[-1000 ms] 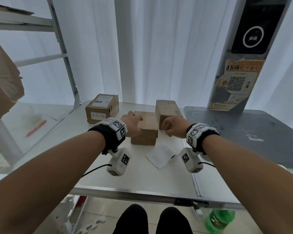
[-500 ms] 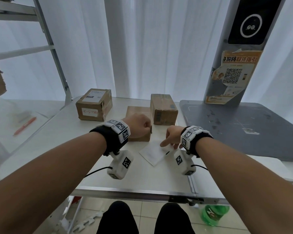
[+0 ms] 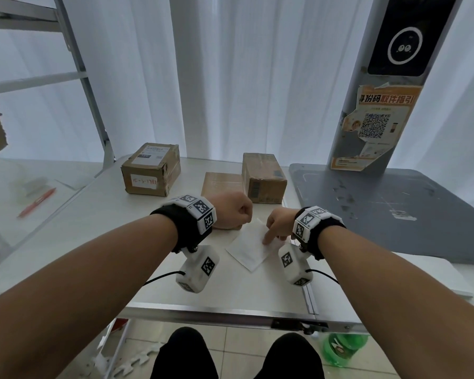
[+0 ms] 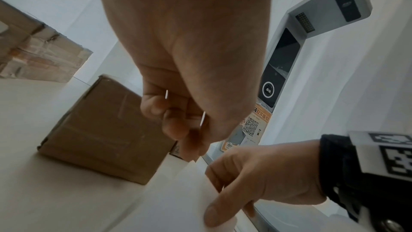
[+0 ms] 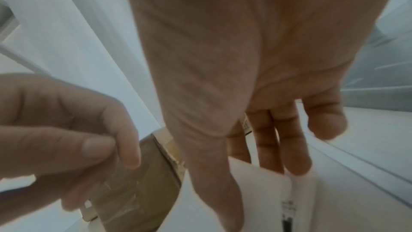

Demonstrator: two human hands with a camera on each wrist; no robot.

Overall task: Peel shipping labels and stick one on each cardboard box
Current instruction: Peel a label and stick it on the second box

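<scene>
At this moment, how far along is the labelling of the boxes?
Done: the far-left box already carries a white label on top. In hand: the right hand presses a finger on the label sheet lying on the table, while the left hand, fingers curled, is at the sheet's far corner. Left: the flat box and the taller box beside it show no fresh label.

A white label sheet (image 3: 251, 248) lies flat near three brown cardboard boxes (image 3: 263, 176), the far-left box (image 3: 151, 168) already labelled.

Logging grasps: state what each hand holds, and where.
Right hand only presses the label sheet flat. Left hand is curled at its far corner; a grip there cannot be told.
</scene>
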